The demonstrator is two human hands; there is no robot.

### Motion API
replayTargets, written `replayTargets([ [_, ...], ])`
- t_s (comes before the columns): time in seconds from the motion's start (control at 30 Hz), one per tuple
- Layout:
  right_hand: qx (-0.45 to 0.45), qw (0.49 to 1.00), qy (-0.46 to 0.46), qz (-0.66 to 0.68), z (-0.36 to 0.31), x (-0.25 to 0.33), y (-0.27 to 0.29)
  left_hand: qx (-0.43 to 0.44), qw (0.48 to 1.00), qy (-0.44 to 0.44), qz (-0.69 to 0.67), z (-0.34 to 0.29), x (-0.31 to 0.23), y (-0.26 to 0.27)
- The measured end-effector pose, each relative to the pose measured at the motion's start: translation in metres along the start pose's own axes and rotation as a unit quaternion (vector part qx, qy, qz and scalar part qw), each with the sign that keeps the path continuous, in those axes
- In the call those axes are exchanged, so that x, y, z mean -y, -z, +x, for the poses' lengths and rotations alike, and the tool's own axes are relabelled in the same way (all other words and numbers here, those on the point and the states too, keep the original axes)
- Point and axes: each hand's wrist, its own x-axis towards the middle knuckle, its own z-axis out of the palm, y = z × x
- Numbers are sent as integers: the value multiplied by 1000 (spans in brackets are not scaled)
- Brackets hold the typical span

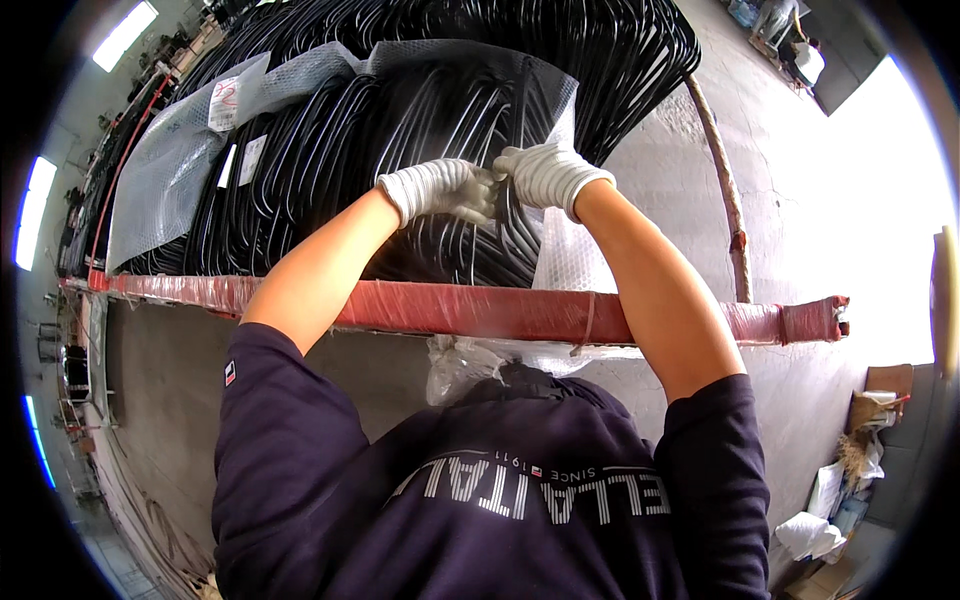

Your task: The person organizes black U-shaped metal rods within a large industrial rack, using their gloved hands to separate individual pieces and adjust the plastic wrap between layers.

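Note:
Both my hands wear white knit gloves and meet over a dense row of black curved tubes [330,150]. My right hand [550,175] has its fingers curled around a few of the tubes near the row's right end. Beside it, my left hand [450,190] reaches in from the left with its fingers apart, close to the same tubes; its fingertips are slightly blurred. Clear bubble wrap [165,190] drapes over the far side and left end of the row, and another bubble wrap piece [575,255] hangs at the right end.
A beam wrapped in red film [450,308] runs across in front of me, under my forearms. More black tubes [640,40] are piled behind. A rusty pole [722,180] stands at the right. Boxes and packing scraps [820,530] lie lower right. Another person [805,62] is far off, top right.

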Motion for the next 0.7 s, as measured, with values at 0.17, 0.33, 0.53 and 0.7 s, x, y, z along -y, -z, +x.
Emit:
replayTargets([
  [0.17, 54, 996, -23, 63, -10, 10, 8, -16, 1000, 14, -5, -9, -5, -9],
  [0.33, 75, 993, 49, -79, 4, 13, -7, -28, 994, 75, 69, 5, 3, 8],
  [0.53, 77, 988, 77, -108, 23, -3, -32, -112, 926, 57, 356, -12, -27, -7],
  [0.7, 61, 993, 71, -74, 18, 9, -23, -221, 934, -27, 280, -12, -18, 19],
])
